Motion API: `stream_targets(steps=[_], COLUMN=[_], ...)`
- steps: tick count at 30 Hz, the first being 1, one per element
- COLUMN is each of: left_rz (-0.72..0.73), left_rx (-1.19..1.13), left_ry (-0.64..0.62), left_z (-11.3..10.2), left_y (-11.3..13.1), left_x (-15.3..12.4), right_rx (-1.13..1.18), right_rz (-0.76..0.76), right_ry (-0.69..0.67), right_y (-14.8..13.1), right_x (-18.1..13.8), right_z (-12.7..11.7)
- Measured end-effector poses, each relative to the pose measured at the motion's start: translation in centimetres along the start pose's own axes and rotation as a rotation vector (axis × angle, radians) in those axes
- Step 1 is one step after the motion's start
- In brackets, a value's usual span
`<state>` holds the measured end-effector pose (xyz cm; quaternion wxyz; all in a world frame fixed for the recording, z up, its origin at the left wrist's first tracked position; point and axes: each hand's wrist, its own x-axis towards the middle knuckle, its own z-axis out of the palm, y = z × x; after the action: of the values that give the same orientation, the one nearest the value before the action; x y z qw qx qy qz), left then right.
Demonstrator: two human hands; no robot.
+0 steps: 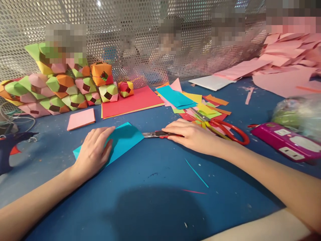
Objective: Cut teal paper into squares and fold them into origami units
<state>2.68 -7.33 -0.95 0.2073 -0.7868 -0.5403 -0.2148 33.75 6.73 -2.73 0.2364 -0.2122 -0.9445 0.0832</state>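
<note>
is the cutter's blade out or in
Out, it seems: the cutter in the right hand shows a silvery blade reaching to the edge of the blue paper; its very tip cannot be made out.

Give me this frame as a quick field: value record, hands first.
left hand: flat on blue paper
right hand: holding box cutter, blade out at the paper's right corner
surface: blue table
left side: glue gun, folded-paper modules
right side: red-handled scissors, magenta power strip
beyond: perforated panel
</note>
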Motion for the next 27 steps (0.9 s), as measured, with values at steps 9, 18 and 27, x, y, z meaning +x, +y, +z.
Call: stream_targets(steps=[9, 18, 27], left_rz=[0.245, 0.196, 0.195], left_rx=[0.008, -0.147, -0.154], left_ry=[-0.323, -0.645, -0.627], left_z=[-1.1, 0.1, 0.2], left_y=[-1.0, -2.3, -2.3], left_x=[1.4, 1.4, 1.4], right_rx=[0.039, 0.127, 0.157], right_rz=[-0.001, -0.005, -0.007], right_ry=[-0.028, -0.076, -0.088], right_y=[0.8, 1.5, 1.4], right_x=[0.0, 0.6, 0.5], right_z=[-0.1, -0.3, -0.4])
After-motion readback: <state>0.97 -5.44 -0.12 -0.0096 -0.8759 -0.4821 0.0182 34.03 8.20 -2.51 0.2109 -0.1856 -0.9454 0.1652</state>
